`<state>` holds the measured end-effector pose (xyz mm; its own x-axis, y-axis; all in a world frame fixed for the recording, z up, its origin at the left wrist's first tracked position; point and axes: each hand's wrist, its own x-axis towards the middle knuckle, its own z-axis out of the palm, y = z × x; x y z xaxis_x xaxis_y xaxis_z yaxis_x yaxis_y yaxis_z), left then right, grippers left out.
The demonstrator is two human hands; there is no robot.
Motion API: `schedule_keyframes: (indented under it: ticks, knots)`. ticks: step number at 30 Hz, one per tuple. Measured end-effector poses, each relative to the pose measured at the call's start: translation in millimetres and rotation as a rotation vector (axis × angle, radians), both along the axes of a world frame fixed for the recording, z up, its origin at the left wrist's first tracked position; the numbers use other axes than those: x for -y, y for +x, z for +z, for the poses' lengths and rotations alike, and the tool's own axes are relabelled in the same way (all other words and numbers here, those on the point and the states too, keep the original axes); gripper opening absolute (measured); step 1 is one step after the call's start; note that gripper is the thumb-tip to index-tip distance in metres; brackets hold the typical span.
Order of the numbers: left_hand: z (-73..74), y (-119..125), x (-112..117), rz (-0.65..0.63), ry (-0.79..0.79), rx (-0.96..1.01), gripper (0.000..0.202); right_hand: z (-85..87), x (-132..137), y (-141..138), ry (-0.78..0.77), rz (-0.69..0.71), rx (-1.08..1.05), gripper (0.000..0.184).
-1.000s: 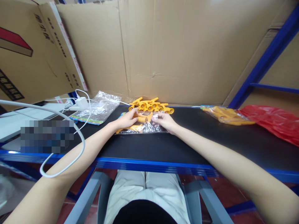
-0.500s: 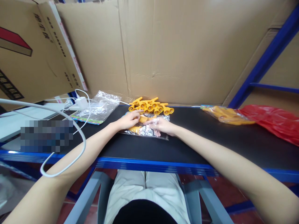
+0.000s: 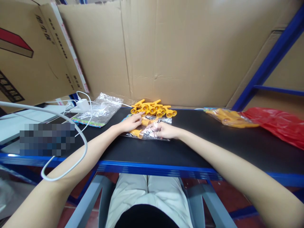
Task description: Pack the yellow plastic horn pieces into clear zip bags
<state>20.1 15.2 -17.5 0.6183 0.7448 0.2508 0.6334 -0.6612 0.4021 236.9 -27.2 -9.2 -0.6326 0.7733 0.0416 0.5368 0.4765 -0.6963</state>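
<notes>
A clear plastic bag (image 3: 152, 135) with yellow horn-shaped plastic pieces (image 3: 137, 133) inside lies flat on the black tabletop in front of me. My left hand (image 3: 133, 123) is closed at the bag's left end, its index finger pointing towards the loose pieces. From the right, my right hand (image 3: 165, 130) reaches into the bag's mouth; its fingers show through the film, stretched towards the pieces inside. Just behind the bag sits a pile of loose yellow horn-shaped pieces (image 3: 152, 109), their flared ends facing me.
Another clear bag (image 3: 104, 110) lies to the left, beside a white charger (image 3: 82, 105) and a looping white cable (image 3: 85, 142). On the right are a filled bag of yellow pieces (image 3: 229, 118) and a red plastic bag (image 3: 273, 122). Cardboard (image 3: 190, 53) stands behind the table.
My right hand has shifted slightly within the bag and its fingers look more bent. The bag's front edge has moved up a little. My left hand stays nearly in place.
</notes>
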Motion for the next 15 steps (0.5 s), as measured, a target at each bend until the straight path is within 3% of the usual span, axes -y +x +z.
schedule_keyframes:
  ticks: [3,6,8,12,15]
  knots:
    - [0.2,1.1,0.3,0.035,-0.018,-0.011,0.019,2.3,-3.6,1.0,-0.070,-0.025,-0.038,0.023]
    - [-0.3,2.3,-0.7,0.076,-0.014,-0.018,0.020,6.3,-15.3,10.7,-0.066,-0.140,-0.101,0.026]
    - [-0.8,2.4,-1.9,0.092,-0.007,-0.019,0.020,9.5,-27.6,24.4,0.076,-0.294,-0.119,0.026]
    - [-1.1,1.0,-3.7,0.120,-0.020,-0.018,0.019,8.6,-56.1,62.6,0.577,-0.649,-0.081,0.024]
    - [-1.3,-1.4,-6.0,0.147,-0.033,-0.015,0.019,-3.4,-73.8,86.6,0.674,-0.678,0.068,0.031]
